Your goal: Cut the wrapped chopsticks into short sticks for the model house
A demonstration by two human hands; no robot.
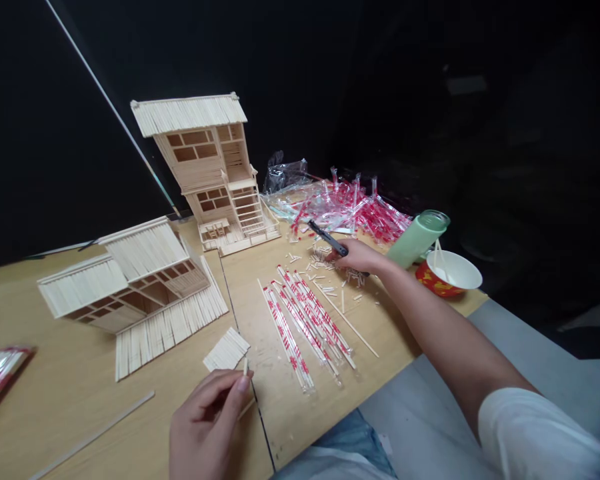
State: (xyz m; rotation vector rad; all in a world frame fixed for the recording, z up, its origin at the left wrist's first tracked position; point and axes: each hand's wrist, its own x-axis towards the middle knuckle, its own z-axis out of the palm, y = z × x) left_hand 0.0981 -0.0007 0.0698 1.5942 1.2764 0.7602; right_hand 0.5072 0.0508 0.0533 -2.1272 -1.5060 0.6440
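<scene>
My left hand [210, 420], near the front edge, pinches a short piece of wooden stick [245, 366] upright between thumb and fingertips. Just beyond it lies a small flat panel of sticks [227, 349]. My right hand [357, 257] is stretched out over scattered cut stick pieces [325, 270]. Its fingers are closed around a dark grey hand tool [325, 235]; its exact kind is hard to make out. Between the hands lie several chopsticks in red-printed clear wrappers [305, 320], with a bare chopstick [347, 320] alongside.
A two-storey stick house [205, 173] stands at the back, a lower stick house [135, 287] to its left. Torn wrappers [350, 203] heap behind my right hand. A green bottle [414, 239] and a red-and-white bowl [453, 273] stand right. A flat strip [97, 433] lies front left.
</scene>
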